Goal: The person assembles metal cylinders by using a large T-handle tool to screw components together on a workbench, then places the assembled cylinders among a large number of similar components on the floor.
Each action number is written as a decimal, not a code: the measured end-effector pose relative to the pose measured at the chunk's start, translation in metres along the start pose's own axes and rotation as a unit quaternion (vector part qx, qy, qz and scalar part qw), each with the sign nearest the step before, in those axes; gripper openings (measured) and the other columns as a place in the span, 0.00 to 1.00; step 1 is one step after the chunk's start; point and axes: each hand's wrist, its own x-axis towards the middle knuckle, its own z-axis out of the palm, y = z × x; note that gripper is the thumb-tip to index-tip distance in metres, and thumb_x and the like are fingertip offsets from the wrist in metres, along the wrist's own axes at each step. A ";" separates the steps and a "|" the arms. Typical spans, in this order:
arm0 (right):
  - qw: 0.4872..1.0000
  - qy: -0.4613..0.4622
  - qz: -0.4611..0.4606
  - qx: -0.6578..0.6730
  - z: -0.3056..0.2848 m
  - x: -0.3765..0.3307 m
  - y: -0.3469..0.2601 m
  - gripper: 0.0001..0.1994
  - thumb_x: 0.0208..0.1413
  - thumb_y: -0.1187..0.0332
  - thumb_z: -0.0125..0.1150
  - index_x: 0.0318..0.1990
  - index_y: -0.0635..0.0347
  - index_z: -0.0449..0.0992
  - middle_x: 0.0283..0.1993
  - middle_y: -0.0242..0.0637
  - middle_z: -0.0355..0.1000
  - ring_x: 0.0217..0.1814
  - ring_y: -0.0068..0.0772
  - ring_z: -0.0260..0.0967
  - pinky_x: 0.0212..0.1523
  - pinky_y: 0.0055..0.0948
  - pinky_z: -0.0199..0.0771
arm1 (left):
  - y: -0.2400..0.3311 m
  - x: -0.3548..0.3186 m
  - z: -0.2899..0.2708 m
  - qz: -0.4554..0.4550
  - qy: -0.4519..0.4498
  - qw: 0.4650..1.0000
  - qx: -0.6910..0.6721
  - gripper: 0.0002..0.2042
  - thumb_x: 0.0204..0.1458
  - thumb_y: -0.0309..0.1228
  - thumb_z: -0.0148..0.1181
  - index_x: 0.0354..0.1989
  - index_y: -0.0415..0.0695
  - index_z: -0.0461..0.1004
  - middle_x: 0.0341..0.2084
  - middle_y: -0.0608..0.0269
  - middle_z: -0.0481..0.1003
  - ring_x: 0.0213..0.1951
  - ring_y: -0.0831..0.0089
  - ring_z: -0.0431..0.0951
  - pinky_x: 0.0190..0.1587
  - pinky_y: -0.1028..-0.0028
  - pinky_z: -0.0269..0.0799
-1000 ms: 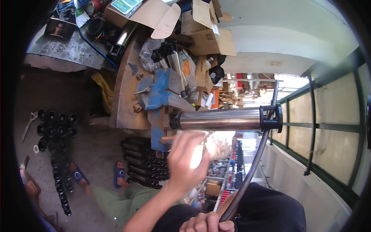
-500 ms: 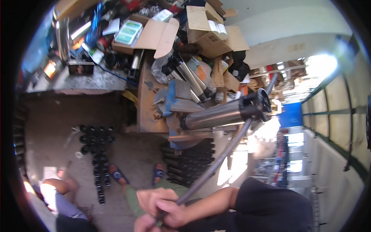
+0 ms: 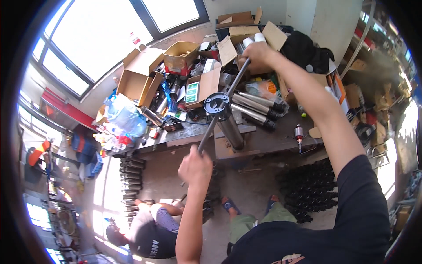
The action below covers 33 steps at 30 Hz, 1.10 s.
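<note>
A long dark metal rod (image 3: 206,136) runs slantwise through the black round end piece (image 3: 216,104) of a steel tube (image 3: 231,134). The tube points up toward me from the bench's front edge. Closed round the rod's near end is my left hand (image 3: 195,167), left of the tube. My right hand (image 3: 258,56) grips the far end, beyond the tube and above the cluttered bench. What clamps the tube at its base is hidden from this angle.
Several loose steel tubes (image 3: 255,110) lie on the bench (image 3: 272,143) right of the upright one. Open cardboard boxes (image 3: 202,88) crowd the back. Black cylindrical parts (image 3: 307,189) are stacked on the floor at right. Another person (image 3: 154,233) sits low at left.
My hands were together at the rod's near end; now they are apart, the right one on the far end. My view has turned, and the tube appears more upright.
</note>
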 end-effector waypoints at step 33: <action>0.709 -0.418 0.044 0.566 -0.020 -0.240 -0.074 0.25 0.60 0.54 0.61 0.20 0.68 0.69 0.14 0.29 0.60 0.19 0.23 0.55 0.22 0.34 0.57 | -0.044 0.201 0.052 0.375 0.510 0.765 -0.119 0.17 0.57 0.32 0.56 0.17 0.41 0.62 0.16 0.53 0.66 0.20 0.52 0.68 0.25 0.58 0.65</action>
